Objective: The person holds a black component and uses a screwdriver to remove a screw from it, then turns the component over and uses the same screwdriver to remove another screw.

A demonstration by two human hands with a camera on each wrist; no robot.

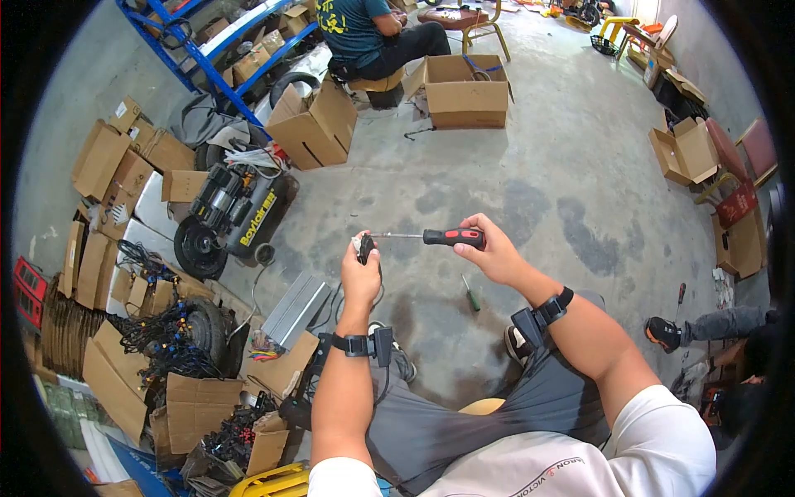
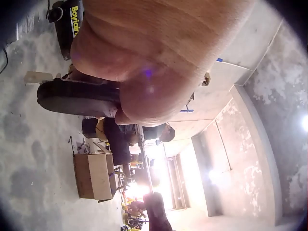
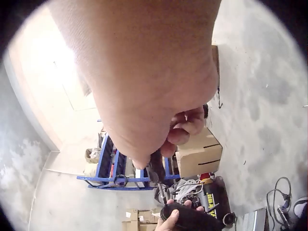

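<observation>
My left hand (image 1: 362, 280) grips a small black oblong part (image 2: 72, 98), with something whitish at its upper end in the head view. A thin cable hangs close by that hand. In my right hand (image 1: 497, 257) is a screwdriver (image 1: 454, 238) with a black and red handle, held nearly level. Its metal shaft points left, and the tip meets the black part by the left fingertips. From the right wrist, the same black part (image 3: 185, 219) shows beyond the screwdriver handle (image 3: 155, 168). A green-handled screwdriver (image 1: 472, 296) lies on the floor below my hands.
To the left are an air compressor (image 1: 240, 211), a finned grey metal box (image 1: 296, 311) with coloured wires, and cartons of tangled cables. An open carton (image 1: 468, 103) stands ahead, near a seated person (image 1: 373, 37). Another person's foot (image 1: 662, 333) is at right.
</observation>
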